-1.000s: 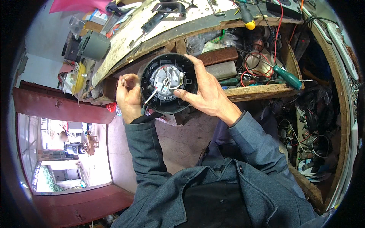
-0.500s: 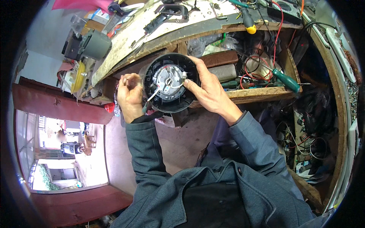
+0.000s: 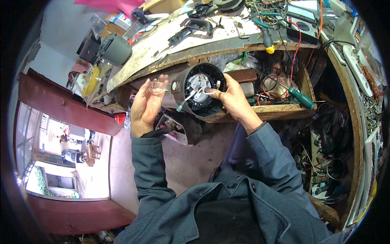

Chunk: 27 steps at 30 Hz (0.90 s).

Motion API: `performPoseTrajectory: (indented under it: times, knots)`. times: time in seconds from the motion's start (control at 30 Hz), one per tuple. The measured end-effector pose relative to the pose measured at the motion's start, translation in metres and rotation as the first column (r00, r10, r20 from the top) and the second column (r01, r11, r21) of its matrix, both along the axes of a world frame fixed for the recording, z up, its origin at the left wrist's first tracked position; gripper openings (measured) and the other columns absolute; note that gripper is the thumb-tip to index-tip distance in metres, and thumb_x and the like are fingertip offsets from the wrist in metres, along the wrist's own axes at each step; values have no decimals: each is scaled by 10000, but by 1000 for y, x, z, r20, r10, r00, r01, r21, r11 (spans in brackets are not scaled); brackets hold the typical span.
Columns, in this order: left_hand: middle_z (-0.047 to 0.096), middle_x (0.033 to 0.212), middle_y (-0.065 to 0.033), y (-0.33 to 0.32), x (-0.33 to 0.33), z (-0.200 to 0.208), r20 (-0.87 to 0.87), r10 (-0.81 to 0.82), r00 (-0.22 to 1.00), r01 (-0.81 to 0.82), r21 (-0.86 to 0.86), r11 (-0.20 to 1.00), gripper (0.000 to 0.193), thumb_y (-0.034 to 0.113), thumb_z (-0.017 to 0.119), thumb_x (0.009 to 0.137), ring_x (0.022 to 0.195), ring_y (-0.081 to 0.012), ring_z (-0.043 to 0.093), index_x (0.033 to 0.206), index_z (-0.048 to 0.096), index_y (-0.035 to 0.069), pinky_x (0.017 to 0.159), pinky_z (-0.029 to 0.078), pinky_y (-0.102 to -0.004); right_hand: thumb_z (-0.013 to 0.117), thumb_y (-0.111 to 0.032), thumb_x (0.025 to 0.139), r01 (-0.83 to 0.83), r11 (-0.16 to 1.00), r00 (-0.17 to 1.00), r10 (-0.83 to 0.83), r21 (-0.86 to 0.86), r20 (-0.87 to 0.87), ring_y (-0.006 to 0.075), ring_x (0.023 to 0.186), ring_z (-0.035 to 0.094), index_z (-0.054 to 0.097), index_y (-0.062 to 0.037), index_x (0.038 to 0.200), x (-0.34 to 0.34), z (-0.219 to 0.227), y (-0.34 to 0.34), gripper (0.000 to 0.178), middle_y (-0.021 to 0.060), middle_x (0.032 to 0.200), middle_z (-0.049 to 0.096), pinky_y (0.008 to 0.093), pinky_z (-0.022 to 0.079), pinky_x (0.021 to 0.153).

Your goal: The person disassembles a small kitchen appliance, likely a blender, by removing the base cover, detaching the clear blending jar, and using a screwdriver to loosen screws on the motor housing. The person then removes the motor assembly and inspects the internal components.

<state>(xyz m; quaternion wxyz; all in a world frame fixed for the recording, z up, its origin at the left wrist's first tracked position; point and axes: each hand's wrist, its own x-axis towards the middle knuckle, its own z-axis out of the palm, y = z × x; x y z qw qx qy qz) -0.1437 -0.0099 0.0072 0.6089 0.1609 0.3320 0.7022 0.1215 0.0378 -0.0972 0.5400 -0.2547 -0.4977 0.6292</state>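
A dark grey cylindrical appliance housing (image 3: 178, 81) is held up in front of the drawer, its open end tilted toward me and to the right. Inside sits a round whitish part (image 3: 199, 87) with white wires, one ending in a small connector (image 3: 179, 108) that hangs at the rim. My right hand (image 3: 235, 97) grips the rim from the right, thumb over the edge by the wires. My left hand (image 3: 149, 103) is at the housing's left, palm up, fingers stretched out beside a clear strip-like piece (image 3: 159, 86) sticking out from its side; whether they touch is unclear.
Behind is a cluttered workbench (image 3: 162, 49) with a clamp (image 3: 199, 27), a yellow-tipped screwdriver (image 3: 268, 40) and a multimeter (image 3: 302, 24). An open wooden drawer (image 3: 280, 110) holds cables and a green-handled screwdriver (image 3: 300, 97). Below the housing stands an open box (image 3: 176, 132).
The housing has turned so its outer side shows, and moved right with my right hand. My left hand's fingers, curled before, have straightened. The head view has shifted slightly.
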Motion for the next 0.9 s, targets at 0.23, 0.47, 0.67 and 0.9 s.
performPoseTrajectory:
  times: [0.23, 0.47, 0.67, 0.9]
  knots:
    - [729, 1061, -122, -33, -11, 3, -675, -182, 715, 149, -108, 983, 224, 77, 735, 929, 935, -217, 715, 1123, 648, 4, 757, 604, -360, 732, 8, 896, -17, 999, 1000, 17, -46, -12, 167, 1071, 656, 607, 33, 1273, 4, 2, -1, 398, 100, 1165, 712, 322, 515, 980]
    - [619, 1085, -175, -17, 21, 3, -435, 498, -750, 152, 619, 770, 357, 214, 824, 833, 929, -385, 613, 1091, 628, 64, 782, 491, -483, 738, -38, 863, 17, 995, 999, -21, 95, 38, 211, 1074, 670, 625, 28, 1249, -4, -5, -3, 408, 132, 1145, 728, 360, 520, 965]
    - [673, 924, -146, 8, 16, -15, -555, 584, -592, 240, 570, 786, 134, 137, 743, 935, 837, -355, 650, 973, 667, 34, 723, 508, -440, 758, -99, 870, 125, 954, 962, -183, 273, 200, 248, 1041, 693, 589, -9, 1293, 3, 1, -12, 465, 176, 1132, 727, 382, 530, 945]
    - [433, 709, -70, 29, 10, -49, -685, 608, -400, -141, 702, 698, 436, 139, 856, 846, 646, -228, 425, 714, 454, 34, 593, 376, -357, 766, -252, 909, 97, 923, 856, -268, 372, 443, 314, 951, 727, 635, -15, 1214, 51, 29, -32, 408, 216, 1034, 732, 422, 559, 845]
